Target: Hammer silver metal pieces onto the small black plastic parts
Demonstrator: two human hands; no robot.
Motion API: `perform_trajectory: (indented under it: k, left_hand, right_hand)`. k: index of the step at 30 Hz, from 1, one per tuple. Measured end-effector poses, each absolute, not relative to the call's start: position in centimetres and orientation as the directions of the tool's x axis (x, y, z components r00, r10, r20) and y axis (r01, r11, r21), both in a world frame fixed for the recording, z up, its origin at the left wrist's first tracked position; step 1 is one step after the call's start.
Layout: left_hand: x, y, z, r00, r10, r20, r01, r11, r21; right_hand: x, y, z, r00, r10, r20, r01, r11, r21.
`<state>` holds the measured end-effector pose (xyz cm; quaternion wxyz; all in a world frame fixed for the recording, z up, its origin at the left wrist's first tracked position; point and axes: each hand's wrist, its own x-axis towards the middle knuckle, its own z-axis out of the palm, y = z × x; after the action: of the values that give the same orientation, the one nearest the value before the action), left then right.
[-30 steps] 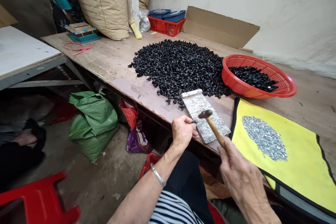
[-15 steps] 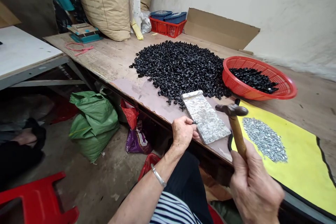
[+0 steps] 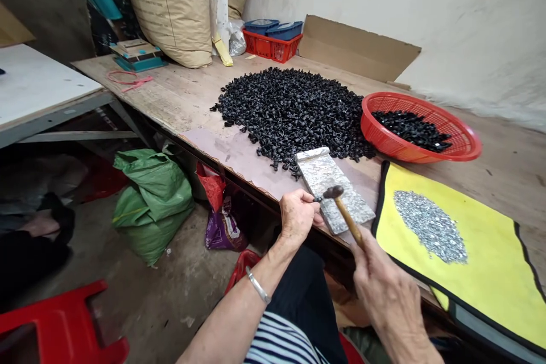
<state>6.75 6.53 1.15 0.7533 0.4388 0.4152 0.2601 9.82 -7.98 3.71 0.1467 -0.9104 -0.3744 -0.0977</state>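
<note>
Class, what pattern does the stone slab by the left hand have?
The stone slab is mottled grey and white, seen best in the head view.

Hammer handle smooth wood, head dull metal; basket glossy plastic.

Print is in view, but not one word, number or brand can be read.
Several lines of small print cross the upper front of the large tan sack at the back of the desk, too small and soft to make out. The purple bag below the desk's front edge bears pale marks, perhaps lettering, beside a printed design; these cannot be read either.
</note>
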Motion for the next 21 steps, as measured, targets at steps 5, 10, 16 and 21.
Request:
perform_trajectory:
  k: [5,10,16,21]
  left_hand:
    - [6.0,6.7,1.3,0.570,0.732,-0.373,-0.079,0.500,0.862]
    - [3.3,6.6,2.2,0.700,0.653,-0.289,-0.206,0.572,0.794]
    - [0.5,5.9,4.1,0.796,0.559,-0.232,-0.212,0.616,0.759]
    - [0.2,5.4,4.0,0.843,0.494,-0.213,-0.218,0.676,0.703]
  right_hand:
    - [12.9,-7.5,4.2,0.827,0.533,-0.178,0.166,-0.535,-0.828]
    - [15.3,-6.5,3.7,0.826,0.543,-0.153,0.285,-0.636,-0.717]
    - [14.7,-6.1,4.9,0.711,0.674,0.202,0.703,-0.673,-0.228]
    - [10.8,-6.2,5.9,0.724,0.684,-0.087,0.296,-0.422,-0.857]
